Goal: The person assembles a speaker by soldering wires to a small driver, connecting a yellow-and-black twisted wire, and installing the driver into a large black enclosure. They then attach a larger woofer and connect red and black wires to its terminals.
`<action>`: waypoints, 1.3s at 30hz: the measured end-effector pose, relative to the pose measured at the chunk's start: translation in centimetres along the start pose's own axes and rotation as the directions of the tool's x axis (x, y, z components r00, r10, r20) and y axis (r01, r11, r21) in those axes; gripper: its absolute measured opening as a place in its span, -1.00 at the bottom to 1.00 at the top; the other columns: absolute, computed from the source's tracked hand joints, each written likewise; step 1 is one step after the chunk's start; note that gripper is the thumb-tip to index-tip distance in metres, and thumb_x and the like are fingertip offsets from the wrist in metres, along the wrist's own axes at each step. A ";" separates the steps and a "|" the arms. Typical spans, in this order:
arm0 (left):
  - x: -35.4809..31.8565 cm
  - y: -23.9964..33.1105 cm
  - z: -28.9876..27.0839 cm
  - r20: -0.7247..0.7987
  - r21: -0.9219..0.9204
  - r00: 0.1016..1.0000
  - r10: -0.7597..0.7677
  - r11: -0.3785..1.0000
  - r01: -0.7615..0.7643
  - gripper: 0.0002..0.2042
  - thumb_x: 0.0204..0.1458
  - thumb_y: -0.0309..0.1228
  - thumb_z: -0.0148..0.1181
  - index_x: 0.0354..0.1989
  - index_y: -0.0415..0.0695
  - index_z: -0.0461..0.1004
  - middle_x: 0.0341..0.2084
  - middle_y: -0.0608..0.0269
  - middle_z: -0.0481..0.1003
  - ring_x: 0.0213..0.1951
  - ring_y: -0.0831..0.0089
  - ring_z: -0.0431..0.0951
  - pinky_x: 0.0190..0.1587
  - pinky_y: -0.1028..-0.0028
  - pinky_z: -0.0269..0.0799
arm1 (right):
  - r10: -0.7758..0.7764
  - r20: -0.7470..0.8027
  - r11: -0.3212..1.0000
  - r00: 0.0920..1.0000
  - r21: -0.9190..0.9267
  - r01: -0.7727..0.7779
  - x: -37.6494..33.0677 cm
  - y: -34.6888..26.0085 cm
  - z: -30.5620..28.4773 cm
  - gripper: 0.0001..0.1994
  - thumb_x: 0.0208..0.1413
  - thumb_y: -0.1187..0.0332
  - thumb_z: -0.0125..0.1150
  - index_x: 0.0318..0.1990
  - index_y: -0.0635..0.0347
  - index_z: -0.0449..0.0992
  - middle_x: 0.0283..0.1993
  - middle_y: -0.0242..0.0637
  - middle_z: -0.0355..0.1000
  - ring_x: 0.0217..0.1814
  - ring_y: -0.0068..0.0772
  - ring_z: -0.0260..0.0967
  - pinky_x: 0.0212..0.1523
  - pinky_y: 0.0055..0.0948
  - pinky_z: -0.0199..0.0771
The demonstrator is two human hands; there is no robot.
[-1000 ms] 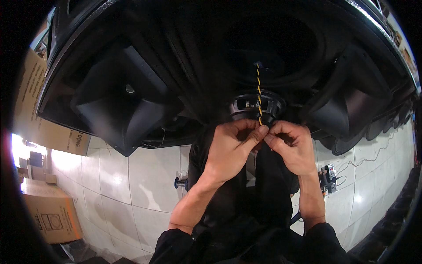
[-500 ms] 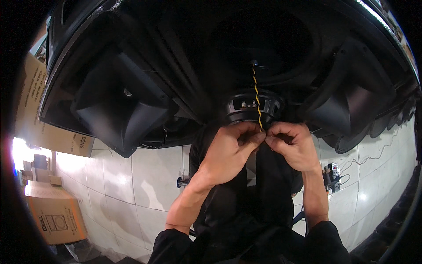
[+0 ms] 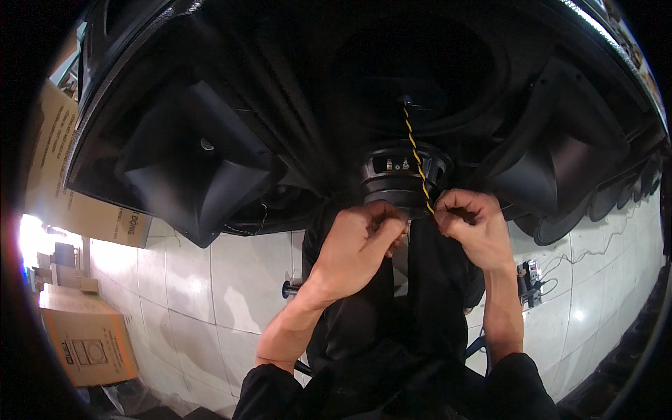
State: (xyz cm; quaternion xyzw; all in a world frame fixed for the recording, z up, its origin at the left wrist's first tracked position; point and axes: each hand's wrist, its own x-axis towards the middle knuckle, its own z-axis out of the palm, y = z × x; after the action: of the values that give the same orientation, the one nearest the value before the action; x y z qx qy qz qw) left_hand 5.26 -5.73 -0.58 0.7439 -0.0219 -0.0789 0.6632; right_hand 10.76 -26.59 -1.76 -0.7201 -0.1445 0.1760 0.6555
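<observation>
Right hand (image 3: 472,224) pinches twisted yellow-and-black wire (image 3: 416,158) at its lower end, 12 o'clock; left hand (image 3: 360,241) closed beside it, contents unclear. Brown cardboard box (image 3: 87,336), dark printed label, at 8 o'clock.

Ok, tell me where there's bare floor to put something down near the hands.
Bare white tile lies between the left forearm and the cardboard box. More lies right of the right hand, though a small device with wires sits there. Under the black cabinet, by the twisted wire, it is crowded.
</observation>
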 end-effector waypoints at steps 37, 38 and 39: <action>1.3 -0.3 0.5 0.041 -0.002 0.996 0.077 0.997 -0.077 -0.80 0.28 -0.39 0.12 -0.16 -0.30 0.54 -0.40 0.23 0.59 -0.45 0.59 0.49 -0.37 0.56 0.40 | -0.504 -0.127 0.774 0.855 -0.505 0.382 -2.2 -0.9 2.4 -0.83 -0.01 0.48 0.40 -0.24 0.33 0.61 -0.33 -0.14 0.54 -0.28 -0.19 0.48 -0.29 -0.35 0.45; 1.3 -0.2 0.6 0.032 -0.017 0.998 0.061 0.998 -0.060 -0.80 0.26 -0.38 0.14 -0.18 -0.31 0.54 -0.42 0.22 0.59 -0.46 0.58 0.49 -0.35 0.55 0.41 | -0.488 -0.133 0.795 0.862 -0.476 0.376 -2.1 -0.5 2.3 -0.88 -0.02 0.55 0.38 -0.31 0.35 0.61 -0.32 -0.14 0.54 -0.28 -0.15 0.48 -0.29 -0.33 0.44; 1.4 -0.1 0.7 0.023 -0.032 0.999 0.045 0.999 -0.044 -0.79 0.25 -0.38 0.17 -0.21 -0.32 0.53 -0.44 0.22 0.59 -0.47 0.57 0.49 -0.33 0.54 0.41 | -0.496 -0.141 0.792 0.857 -0.477 0.381 -2.2 -0.6 2.2 -0.90 -0.02 0.56 0.37 -0.32 0.36 0.61 -0.33 -0.14 0.55 -0.29 -0.15 0.47 -0.29 -0.33 0.44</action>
State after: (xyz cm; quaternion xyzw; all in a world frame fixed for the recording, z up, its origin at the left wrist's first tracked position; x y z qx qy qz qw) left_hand 6.49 -6.57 -0.85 0.7317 -0.0449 -0.0732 0.6761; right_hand 7.86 -25.54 -1.23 -0.8096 -0.2576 -0.1141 0.5149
